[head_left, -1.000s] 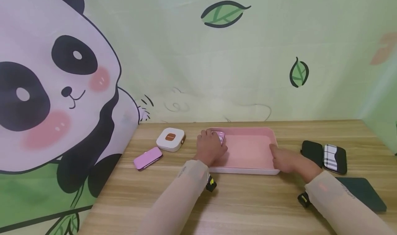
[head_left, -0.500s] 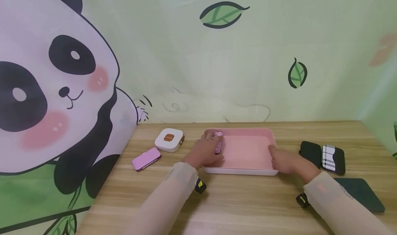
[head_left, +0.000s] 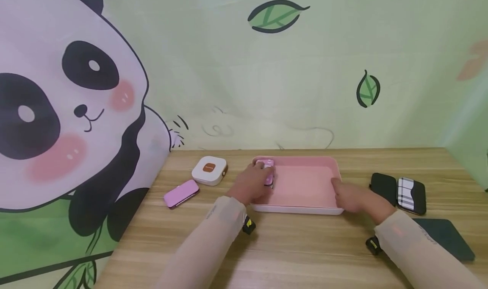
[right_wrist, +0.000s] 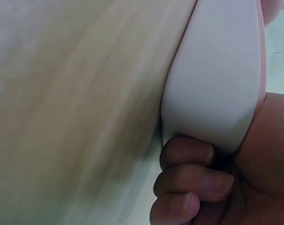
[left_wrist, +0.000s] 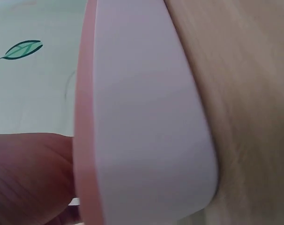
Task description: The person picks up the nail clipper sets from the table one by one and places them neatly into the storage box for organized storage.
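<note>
In the head view, a shallow pink tray (head_left: 305, 187) with a white outside sits on the wooden table. Along its left end, inside, lies a small pink patterned case (head_left: 269, 179). My left hand (head_left: 249, 183) reaches over the tray's left rim, its fingers lying across the case, partly hiding it. My right hand (head_left: 352, 198) grips the right end of the tray, thumb over the rim; in the right wrist view its curled fingers (right_wrist: 193, 183) sit against the white outer wall (right_wrist: 212, 79). The left wrist view shows the tray's front wall (left_wrist: 142, 117) beside the left hand.
Left of the tray are a white rounded box (head_left: 209, 170) with a brown label and a slim lilac case (head_left: 181, 193). To the right lie an opened black case with a plaid panel (head_left: 406, 193) and a flat dark green item (head_left: 444, 236), partly behind the right sleeve.
My left hand has shifted left and uncovered more of the pink case, then its fingers came back across it. My right hand stays on the tray's right end.
</note>
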